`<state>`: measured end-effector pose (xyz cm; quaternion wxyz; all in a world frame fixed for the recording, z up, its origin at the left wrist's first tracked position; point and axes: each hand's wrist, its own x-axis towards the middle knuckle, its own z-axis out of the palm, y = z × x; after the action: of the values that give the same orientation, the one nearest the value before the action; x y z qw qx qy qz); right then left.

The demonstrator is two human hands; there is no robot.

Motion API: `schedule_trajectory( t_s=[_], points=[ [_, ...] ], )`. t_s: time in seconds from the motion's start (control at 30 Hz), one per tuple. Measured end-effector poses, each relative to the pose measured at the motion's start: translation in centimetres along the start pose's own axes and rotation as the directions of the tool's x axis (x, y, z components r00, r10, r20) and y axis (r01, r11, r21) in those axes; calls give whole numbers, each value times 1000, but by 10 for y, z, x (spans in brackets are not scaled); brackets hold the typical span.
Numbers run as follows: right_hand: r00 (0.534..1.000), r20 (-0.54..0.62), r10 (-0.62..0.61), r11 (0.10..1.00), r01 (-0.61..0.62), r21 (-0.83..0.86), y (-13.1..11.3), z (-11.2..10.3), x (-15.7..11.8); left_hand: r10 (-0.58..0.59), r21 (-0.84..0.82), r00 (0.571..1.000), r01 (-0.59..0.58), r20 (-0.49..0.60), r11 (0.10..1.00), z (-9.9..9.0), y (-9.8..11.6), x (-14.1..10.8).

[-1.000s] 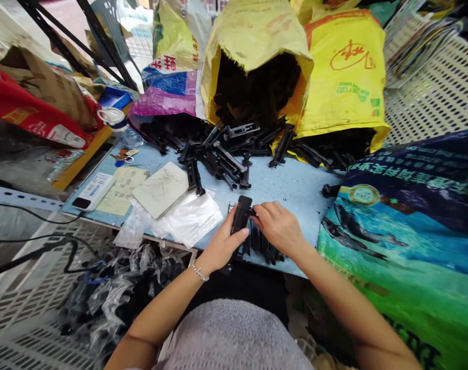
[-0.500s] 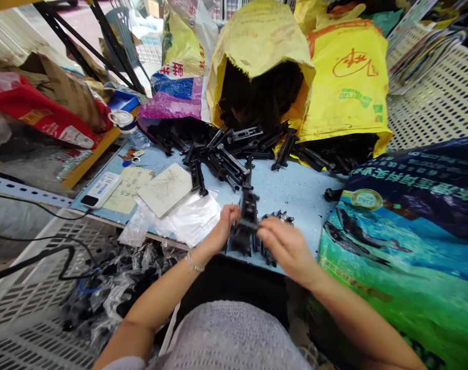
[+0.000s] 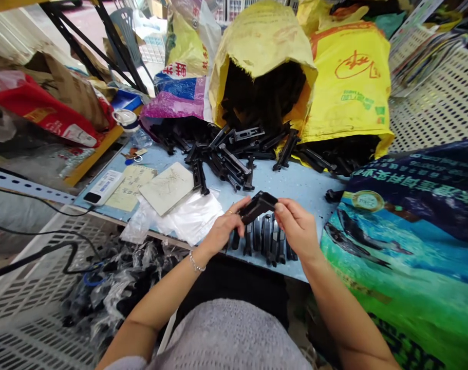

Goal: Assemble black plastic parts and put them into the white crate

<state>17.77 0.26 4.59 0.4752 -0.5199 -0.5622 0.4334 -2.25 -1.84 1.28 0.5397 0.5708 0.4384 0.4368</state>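
Between my two hands is a black plastic part (image 3: 260,203), long and channel-shaped, raised over the front of the blue worktable (image 3: 295,190). My left hand (image 3: 226,226) grips its left end, and my right hand (image 3: 296,225) pinches the right end. Just below it, several similar black parts (image 3: 270,239) stand side by side in a row along the table's front edge; my hands partly hide them. Farther back lies a loose heap of the same black parts (image 3: 229,159).
Behind the heap, a yellow sack (image 3: 262,36) gapes with black parts inside, beside another yellow bag (image 3: 349,82). Clear plastic bags (image 3: 195,221) and a flat square plate (image 3: 168,188) lie at left. A blue-green sack (image 3: 403,246) stands right; a white crate (image 3: 25,303) with wrapped parts is lower left.
The black part has turned from pointing away from me to lying crosswise between my hands. My right hand has risen and shifted right, uncovering more of the row below.
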Motion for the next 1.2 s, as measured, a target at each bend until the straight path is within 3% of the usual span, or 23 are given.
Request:
schedule_trajectory(
  t_s=[0.13,0.23,0.3,0.37,0.43,0.53,0.6,0.73,0.83,0.9,0.93,1.0,1.07,1.13,1.2],
  points=[
    [1000,25,0,1000,0,7,2,9,0,108,-118,984,-92,139,989,-9,-5,12],
    [980,184,81,996,-87,21,9,10,6,73,-272,984,-26,163,962,-7,-2,14],
    [961,263,79,996,-63,-69,13,11,3,26,-359,993,18,117,933,-5,-3,14],
    [944,330,1,959,92,-268,18,16,-8,-60,-445,998,60,14,893,-4,-6,14],
    [891,446,-88,831,313,-460,25,24,-25,-161,-501,984,105,-71,859,-4,-9,12],
    [814,563,-143,691,489,-532,39,41,-50,-235,-495,963,140,-135,858,-4,-12,7],
    [822,558,-115,730,451,-513,49,50,-59,-232,-475,956,124,-177,871,-2,-16,1],
    [842,534,74,888,188,-420,57,56,-60,-207,-442,938,67,-277,895,6,-28,-13],
    [801,557,220,947,-38,-320,58,56,-59,-98,-371,929,-45,-358,928,8,-37,-22],
    [759,593,268,952,-114,-285,60,52,-60,-45,-341,932,-87,-359,936,4,-43,-25],
    [775,576,260,947,-88,-309,64,47,-61,-62,-332,937,-59,-343,942,0,-46,-26],
    [891,418,176,881,48,-471,75,31,-63,-186,-313,933,86,-307,946,-9,-56,-24],
    [984,175,20,713,109,-692,94,8,-64,-363,-332,889,265,-278,905,-15,-68,-20],
    [995,61,-81,580,97,-809,113,-18,-64,-482,-426,841,354,-244,833,-14,-79,-15],
    [992,86,-91,555,122,-823,125,-38,-65,-517,-541,831,343,-207,768,-5,-86,-9]
  ],
)
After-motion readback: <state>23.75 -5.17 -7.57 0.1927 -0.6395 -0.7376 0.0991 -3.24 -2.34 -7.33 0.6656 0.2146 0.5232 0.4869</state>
